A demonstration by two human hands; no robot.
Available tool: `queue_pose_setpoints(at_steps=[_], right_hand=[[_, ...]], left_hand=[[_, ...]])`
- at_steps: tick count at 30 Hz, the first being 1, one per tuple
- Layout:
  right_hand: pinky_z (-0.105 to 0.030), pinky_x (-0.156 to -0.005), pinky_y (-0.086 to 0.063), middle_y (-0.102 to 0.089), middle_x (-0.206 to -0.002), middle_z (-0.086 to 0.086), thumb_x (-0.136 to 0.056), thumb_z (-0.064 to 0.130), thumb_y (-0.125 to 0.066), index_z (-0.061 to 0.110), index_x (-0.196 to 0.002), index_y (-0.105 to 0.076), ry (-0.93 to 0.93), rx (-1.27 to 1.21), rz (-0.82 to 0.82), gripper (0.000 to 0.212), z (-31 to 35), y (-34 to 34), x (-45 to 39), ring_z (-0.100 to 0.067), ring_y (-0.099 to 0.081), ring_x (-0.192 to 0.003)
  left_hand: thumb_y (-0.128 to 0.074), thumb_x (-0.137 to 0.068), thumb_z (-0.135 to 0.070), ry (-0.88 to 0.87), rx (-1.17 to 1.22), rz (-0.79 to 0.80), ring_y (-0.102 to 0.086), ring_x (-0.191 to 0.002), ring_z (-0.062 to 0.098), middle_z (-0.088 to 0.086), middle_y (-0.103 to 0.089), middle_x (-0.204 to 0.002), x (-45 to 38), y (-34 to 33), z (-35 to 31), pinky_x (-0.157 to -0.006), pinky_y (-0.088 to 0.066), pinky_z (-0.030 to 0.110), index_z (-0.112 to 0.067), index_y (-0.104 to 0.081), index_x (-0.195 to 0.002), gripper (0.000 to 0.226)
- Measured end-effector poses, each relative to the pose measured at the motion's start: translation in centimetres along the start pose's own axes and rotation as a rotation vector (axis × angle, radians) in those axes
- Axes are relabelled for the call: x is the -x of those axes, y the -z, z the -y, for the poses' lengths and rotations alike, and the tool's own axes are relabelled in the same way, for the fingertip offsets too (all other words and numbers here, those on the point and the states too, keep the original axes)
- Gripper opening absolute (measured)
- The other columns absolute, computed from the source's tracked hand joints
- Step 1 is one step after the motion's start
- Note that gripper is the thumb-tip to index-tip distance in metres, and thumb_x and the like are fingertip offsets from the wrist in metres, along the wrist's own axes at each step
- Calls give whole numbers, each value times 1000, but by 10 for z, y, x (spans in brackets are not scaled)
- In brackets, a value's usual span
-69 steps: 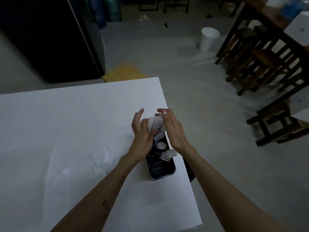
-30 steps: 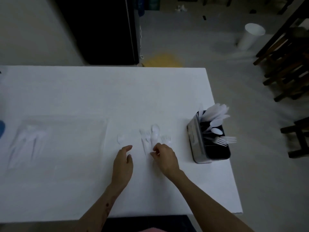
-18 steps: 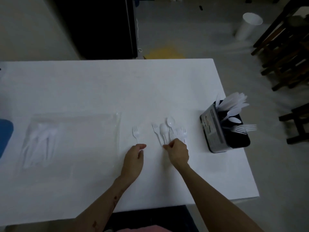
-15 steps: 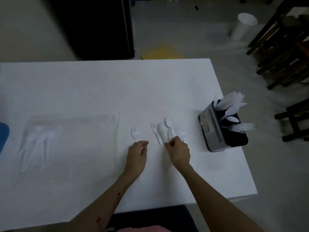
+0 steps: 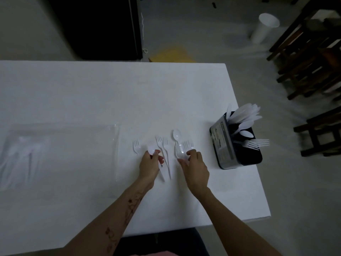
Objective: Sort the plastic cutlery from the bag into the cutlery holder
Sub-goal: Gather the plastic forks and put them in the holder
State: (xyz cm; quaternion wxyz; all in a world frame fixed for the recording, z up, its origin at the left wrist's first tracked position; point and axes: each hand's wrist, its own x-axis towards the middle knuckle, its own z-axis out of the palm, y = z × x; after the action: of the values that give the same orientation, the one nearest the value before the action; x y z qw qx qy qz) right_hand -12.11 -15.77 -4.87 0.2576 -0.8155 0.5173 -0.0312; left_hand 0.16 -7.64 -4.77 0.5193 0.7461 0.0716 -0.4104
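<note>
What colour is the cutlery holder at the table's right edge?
The cutlery holder is black with a pale grey label on its side; the head view shows it.

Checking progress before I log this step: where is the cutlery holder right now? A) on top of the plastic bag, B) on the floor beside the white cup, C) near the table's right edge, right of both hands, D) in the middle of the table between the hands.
C: the cutlery holder stands by the table's right edge, right of the right hand and left hand.

The label on the cutlery holder (image 5: 223, 143) carries print too blurred to read.
</note>
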Motion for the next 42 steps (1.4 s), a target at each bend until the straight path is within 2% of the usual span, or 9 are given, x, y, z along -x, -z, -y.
queue_pose_setpoints(at_steps=[8,11,17,26,31,35,37,39,42], right_hand=[[-26,-70,-47,-63,-110,1,-94,22,-58,20,-109,-62,-77,-44,45,15,2,-2,-15,-17,-63,-90],[-25,-72,-48,-60,-117,3,-95,28,-59,26,-117,-63,52,-6,114,23,2,0,-14,-16,-63,-96],[-25,-73,-49,-63,-116,0,-98,27,-55,20,-114,-65,29,31,46,20,3,-5,-7,-18,-63,-94],[-27,-78,-49,-60,-116,-1,-94,34,-62,16,-107,-65,-16,32,104,23,11,-9,-7,-18,-62,-95],[-27,-73,-48,-66,-98,0,-92,34,-64,15,-99,-62,-108,-103,130,19,10,-4,-9,-15,-60,-81],[-23,-66,-46,-68,-82,5,-92,27,-66,15,-89,-63,-144,-442,-29,12,7,9,-4,-12,-63,-74],[-18,-62,-46,-70,-77,8,-88,24,-70,17,-86,-70,-124,-645,124,7,5,19,-3,-4,-63,-68],[-13,-55,-43,-71,-74,10,-85,20,-73,17,-85,-75,-44,-644,327,3,5,25,1,2,-60,-61],[-8,-59,-44,-71,-76,12,-83,21,-76,16,-89,-77,23,-565,351,7,3,23,6,1,-63,-65]], left_hand=[[-42,-101,-16,25,131,-28,-59,-73,21,8,-60,-81,3,8,7,-81,-54,38,-7,-61,-108,22],[-42,-101,-16,21,127,-21,-60,-75,21,7,-61,-81,5,6,5,-81,-54,37,-8,-61,-108,22],[-42,-101,-17,13,117,6,-61,-79,22,8,-62,-85,7,5,4,-82,-55,37,-8,-61,-109,23],[-41,-101,-15,23,139,14,-60,-78,20,8,-60,-84,10,14,5,-82,-54,36,-7,-59,-109,21],[-46,-99,-15,78,185,85,-62,-85,23,10,-63,-92,12,16,2,-87,-53,40,-6,-53,-111,17],[-50,-97,-8,90,281,175,-63,-94,24,10,-64,-100,17,15,-4,-90,-51,39,-4,-52,-111,15],[-57,-92,-7,99,354,236,-63,-102,25,10,-65,-105,18,12,-9,-96,-50,39,-2,-55,-113,22],[-60,-89,-5,107,414,297,-64,-101,25,13,-65,-106,19,9,-12,-94,-51,37,3,-57,-117,29],[-60,-90,-4,80,385,324,-64,-95,24,18,-64,-105,21,4,-15,-86,-55,35,6,-58,-117,29]])
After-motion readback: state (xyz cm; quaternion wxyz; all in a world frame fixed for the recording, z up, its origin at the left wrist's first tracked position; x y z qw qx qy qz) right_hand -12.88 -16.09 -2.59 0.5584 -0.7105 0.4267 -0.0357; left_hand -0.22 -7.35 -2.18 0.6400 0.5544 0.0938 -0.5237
